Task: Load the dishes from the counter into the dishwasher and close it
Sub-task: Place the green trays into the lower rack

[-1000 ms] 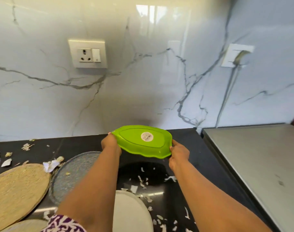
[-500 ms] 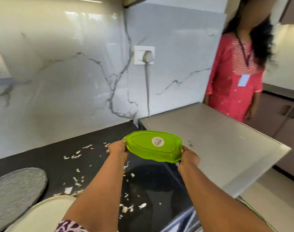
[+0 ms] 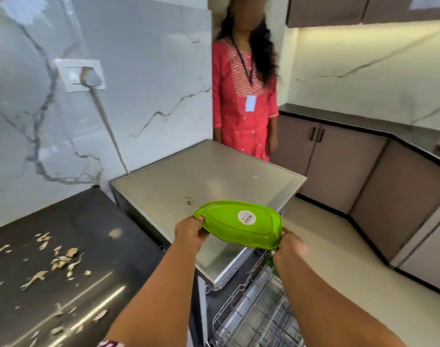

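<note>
Head camera view, looking down along 2 bare forearms reaching forward. Both hands held 1 green plastic plate (image 3: 239, 226) between them, bottom side up, with a round white sticker (image 3: 247, 217) near its middle. The left hand (image 3: 190, 231) gripped the plate's left rim, fingers curled under the edge. The right hand (image 3: 290, 247) gripped the right rim at the lower corner, its fingers mostly hidden beneath the plate.

The plate was in the air, tilted slightly toward the camera, above the front edge of a steel-topped dishwasher (image 3: 203, 176). Below the right forearm, a pulled-out wire rack (image 3: 254, 311) of the dishwasher showed at the bottom of the frame. Something green sat just under the right hand at the rack's edge; it was too hidden to identify.

To the left lay a black counter (image 3: 71, 246) strewn with pale scraps (image 3: 61, 259) that looked like peelings. Behind it rose a white marble-patterned wall with a socket plate (image 3: 81, 75) and a cable running down from it.

Beyond the dishwasher stood another person in a red tunic (image 3: 241, 96) wearing a lanyard with a badge. To the right were brown cabinets (image 3: 339, 161) under a black worktop, and a pale floor.
</note>
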